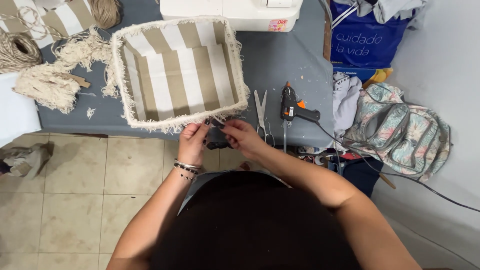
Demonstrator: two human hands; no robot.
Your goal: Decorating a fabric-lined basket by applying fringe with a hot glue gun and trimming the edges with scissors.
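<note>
A square fabric basket (150, 107) with beige and white stripes and a cream fringed rim stands on the grey table. My left hand (192, 141), bracelets on its wrist, pinches the fringe at the basket's near rim. Close beside it, my right hand (240, 136) has its fingers closed on the same stretch of near rim. A dark object (218, 145) lies half hidden under my hands at the table's edge.
Scissors (262, 116) and a black and orange glue gun (294, 107) lie right of the basket; its cord runs off right. Loose fringe (47, 85) and twine (17, 50) sit left. A white sewing machine (235, 12) stands behind. A floral backpack (400, 130) and blue bag (365, 37) are right.
</note>
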